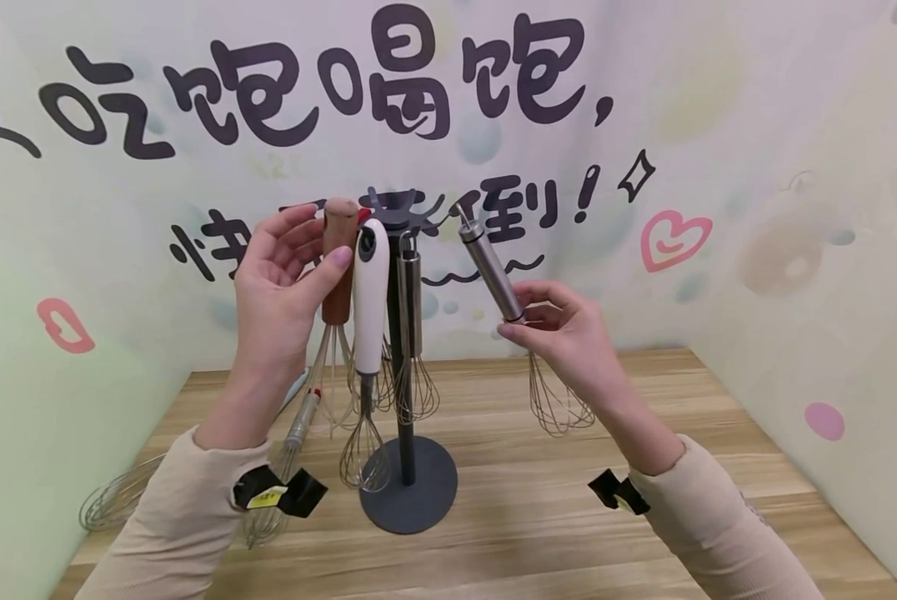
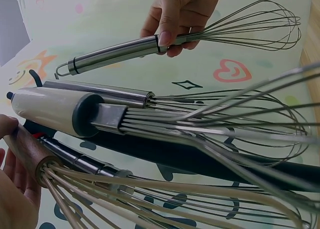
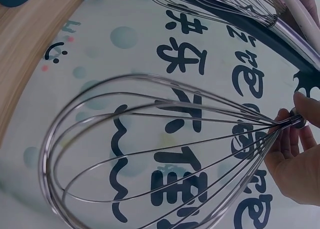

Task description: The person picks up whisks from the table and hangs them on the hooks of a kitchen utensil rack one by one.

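Wall (image 1: 756, 108): pale, printed with dark lettering (image 1: 402, 61), rising behind the back edge of a wood-grain table (image 1: 568, 500).
Raised whisk (image 1: 497, 275): steel-handled, up in the air to the right of the stand (image 1: 408, 510); its looped end leans toward the stand, its wires slant down and away.
Right hand (image 1: 561, 333): thumb and fingers pinch that whisk where handle meets wires; so low a hold seems meant to leave the loop uncovered.
Loop and hooks: near each other in the head view, yet apart in the left wrist view.
Left hand (image 1: 272, 275): thumb in front, fingers bent behind, holding the wooden-handled whisk (image 1: 336, 296) upright just beside the stand, perhaps to steady it; whether it hangs from a hook I cannot tell.
Hanging whisks: white-handled whisk (image 1: 369, 308) and slim steel whisk (image 1: 412, 308), handles up and wires down, likely because the hooks take them by hole or loop.
Left side: red-tipped whisk (image 1: 302, 421) and large wire whisk (image 1: 118, 500) lie on the table, partly behind the left arm, so room there looks tight.
Right side: air is open between pole and raised whisk, and beyond the whisk to the right; the wall limits reach behind.
Stand foot: round, set in from the table's back edge, presumably for balance.
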Available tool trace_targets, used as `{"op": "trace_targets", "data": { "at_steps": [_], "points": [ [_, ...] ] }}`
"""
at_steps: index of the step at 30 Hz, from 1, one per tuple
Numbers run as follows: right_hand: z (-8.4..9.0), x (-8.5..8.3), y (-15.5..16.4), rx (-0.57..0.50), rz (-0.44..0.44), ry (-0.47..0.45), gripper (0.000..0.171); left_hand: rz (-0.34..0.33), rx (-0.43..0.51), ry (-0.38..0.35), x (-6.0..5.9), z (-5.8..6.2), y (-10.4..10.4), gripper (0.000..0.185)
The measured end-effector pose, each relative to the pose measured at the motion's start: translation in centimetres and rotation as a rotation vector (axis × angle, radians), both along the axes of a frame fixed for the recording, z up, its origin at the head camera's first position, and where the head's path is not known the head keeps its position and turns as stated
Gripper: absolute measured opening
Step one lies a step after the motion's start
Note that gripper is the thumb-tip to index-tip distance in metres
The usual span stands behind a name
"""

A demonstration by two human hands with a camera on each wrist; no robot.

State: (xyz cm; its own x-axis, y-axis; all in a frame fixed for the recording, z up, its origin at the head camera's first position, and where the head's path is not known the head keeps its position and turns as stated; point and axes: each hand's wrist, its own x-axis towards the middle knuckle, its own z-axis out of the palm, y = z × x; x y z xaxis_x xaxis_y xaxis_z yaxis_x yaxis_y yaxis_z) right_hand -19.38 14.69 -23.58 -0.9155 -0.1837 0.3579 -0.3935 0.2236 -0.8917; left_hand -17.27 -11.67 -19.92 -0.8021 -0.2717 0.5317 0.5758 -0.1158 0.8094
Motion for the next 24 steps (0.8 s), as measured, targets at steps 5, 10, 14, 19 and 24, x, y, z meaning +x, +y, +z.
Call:
{"op": "trace_targets", "data": {
  "at_steps": [5,10,14,19,24],
  "points": [
    [0.01,0.03,-0.28,-0.007,0.008,-0.001,0.044,0.008,0.000,-0.012,0.05,-0.06,-0.05,0.043],
    [-0.01,0.07,-0.45,-0.009,0.013,-0.012,0.044,0.009,-0.006,-0.020,0.09,-0.11,-0.09,0.043],
    [0.00,0.13,-0.56,0.000,0.006,-0.005,0.043,0.007,-0.019,-0.018,0.08,-0.08,-0.10,0.044],
    [0.01,0.17,-0.78,0.004,0.001,0.004,0.043,0.009,-0.030,-0.019,0.07,-0.05,-0.12,0.046],
    [-0.05,0.17,-1.01,0.001,0.011,0.003,0.043,0.013,-0.039,-0.021,0.10,0.00,-0.09,0.044]
  ]
}}
